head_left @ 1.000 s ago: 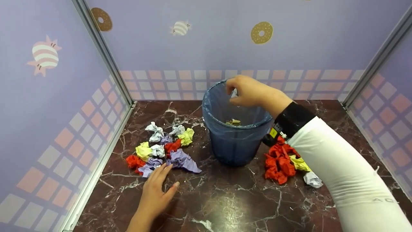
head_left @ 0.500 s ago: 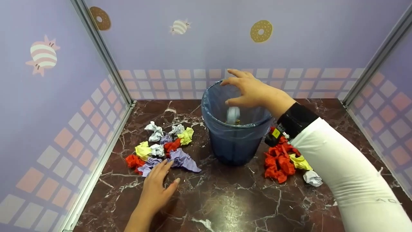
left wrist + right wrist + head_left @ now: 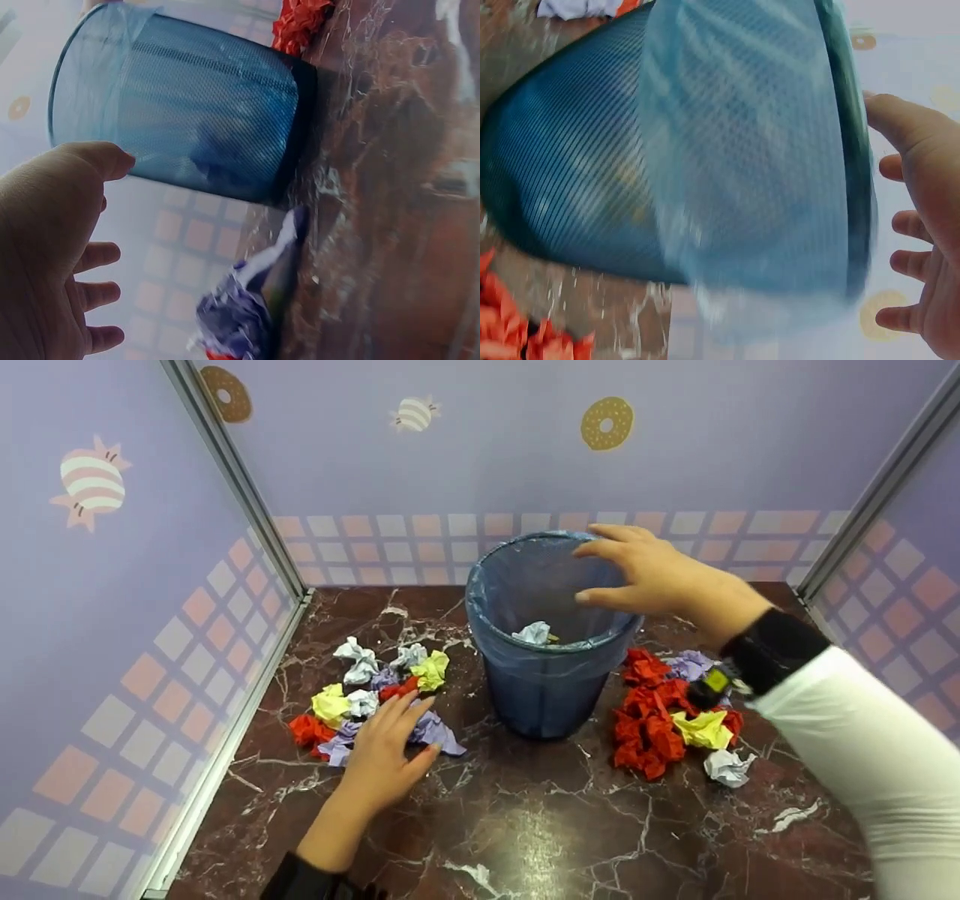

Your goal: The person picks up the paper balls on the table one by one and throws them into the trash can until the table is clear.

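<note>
A blue mesh waste bin [image 3: 544,694] with a clear bluish liner stands mid-table in the head view. Inside it lies a crumpled white paper ball [image 3: 532,633]. My right hand [image 3: 646,576], fingers spread and holding nothing, is over the bin's right rim. The right wrist view shows that hand [image 3: 930,217] close by the liner-covered rim. On the left, my left hand [image 3: 386,754] hovers with loose fingers over a crumpled purple paper [image 3: 439,733], partly hiding it. In the left wrist view nothing is between its fingers [image 3: 97,296].
Left of the bin lie several paper balls, among them a white one [image 3: 357,661], a yellow one [image 3: 330,705] and a red one [image 3: 309,732]. Right of it are red papers [image 3: 649,739], a yellow one [image 3: 703,729] and a white one [image 3: 729,768]. Patterned walls enclose the marble table.
My right hand let go of the white paper ball, which dropped into the bin, then moved right toward the rim. My left hand shifted slightly up and right over the left papers.
</note>
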The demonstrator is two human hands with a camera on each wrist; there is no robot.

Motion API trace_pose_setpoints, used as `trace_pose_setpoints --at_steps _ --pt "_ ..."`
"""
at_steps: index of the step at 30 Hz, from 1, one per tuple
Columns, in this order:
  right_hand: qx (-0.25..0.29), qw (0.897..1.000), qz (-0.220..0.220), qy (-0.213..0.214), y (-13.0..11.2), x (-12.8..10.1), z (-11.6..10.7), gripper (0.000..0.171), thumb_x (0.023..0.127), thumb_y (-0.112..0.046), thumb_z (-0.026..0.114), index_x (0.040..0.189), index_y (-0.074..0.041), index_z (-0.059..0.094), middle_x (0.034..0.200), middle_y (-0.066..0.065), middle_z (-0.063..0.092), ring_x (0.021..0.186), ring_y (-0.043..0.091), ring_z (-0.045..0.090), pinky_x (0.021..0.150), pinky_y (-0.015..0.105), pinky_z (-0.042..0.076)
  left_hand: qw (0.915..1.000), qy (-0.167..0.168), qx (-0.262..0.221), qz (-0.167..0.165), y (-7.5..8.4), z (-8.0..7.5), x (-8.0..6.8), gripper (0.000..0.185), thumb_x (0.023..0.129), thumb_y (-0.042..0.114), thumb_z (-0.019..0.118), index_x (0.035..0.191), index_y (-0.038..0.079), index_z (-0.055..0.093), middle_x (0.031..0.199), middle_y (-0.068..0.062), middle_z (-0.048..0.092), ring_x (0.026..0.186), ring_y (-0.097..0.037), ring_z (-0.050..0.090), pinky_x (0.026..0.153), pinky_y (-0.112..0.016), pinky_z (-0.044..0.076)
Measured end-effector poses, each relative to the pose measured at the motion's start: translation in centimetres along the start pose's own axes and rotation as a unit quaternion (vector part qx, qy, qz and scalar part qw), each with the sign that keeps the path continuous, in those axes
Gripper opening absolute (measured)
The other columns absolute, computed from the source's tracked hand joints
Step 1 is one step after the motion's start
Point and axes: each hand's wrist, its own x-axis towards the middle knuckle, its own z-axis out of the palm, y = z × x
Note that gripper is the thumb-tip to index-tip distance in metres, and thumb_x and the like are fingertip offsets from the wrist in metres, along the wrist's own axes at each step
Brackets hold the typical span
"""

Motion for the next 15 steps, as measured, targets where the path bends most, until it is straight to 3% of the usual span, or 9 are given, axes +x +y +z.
trace_pose_setpoints --at_steps 8,15 --pt "-0.004 0.999 0.029 0.029 3.8 -6.0 -0.5 0.066 0.090 -0.060 0.055 0.147 -0.028 0.042 0.161 0.011 0.020 0.143 0.045 0.021 0.107 0.073 0.016 0.9969 -0.043 0.038 0.054 2.3 0.7 2.8 0.066 0.088 0.052 0.061 0.147 0.031 0.042 0.151 -0.006 0.043 0.136 -0.034 0.039 0.104 -0.059 0.036" --pt "0.004 0.996 0.082 0.026 6.6 -11.8 1.2 0.065 0.092 -0.058 0.053 0.148 -0.028 0.039 0.162 0.009 0.018 0.141 0.048 0.022 0.104 0.076 0.015 0.9903 -0.092 0.048 0.093 4.3 2.3 4.0 0.066 0.090 0.054 0.058 0.148 0.032 0.039 0.154 -0.004 0.037 0.140 -0.033 0.034 0.107 -0.060 0.031"
